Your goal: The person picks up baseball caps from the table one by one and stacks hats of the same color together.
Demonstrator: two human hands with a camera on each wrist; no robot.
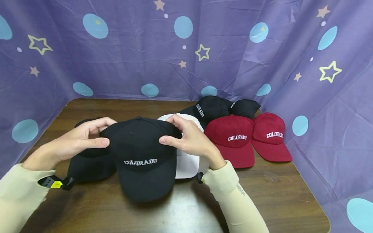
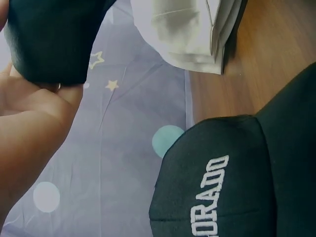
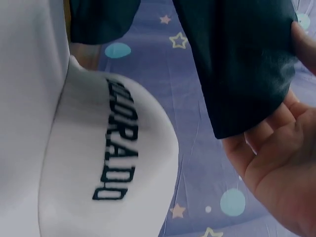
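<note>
Both hands hold up a black cap (image 1: 140, 142) with white COLORADO lettering, its brim toward the wearer. The left hand (image 1: 78, 139) pinches its left side, thumb in front and fingers behind. On the other side the right hand (image 1: 190, 136) pinches it the same way. In the left wrist view the left hand (image 2: 39, 113) grips the cap's edge (image 2: 54, 44); in the right wrist view the right hand (image 3: 281, 153) supports the other edge (image 3: 242, 69). Behind the held cap are a black cap (image 1: 91, 165) at left and a white cap (image 1: 187, 163), partly hidden.
Two red caps (image 1: 230, 129) (image 1: 269, 136) sit side by side on the right of the wooden table (image 1: 279, 200). Behind them lie black caps (image 1: 212, 108) (image 1: 246, 108). A purple patterned curtain (image 1: 125, 64) surrounds the table's back and sides.
</note>
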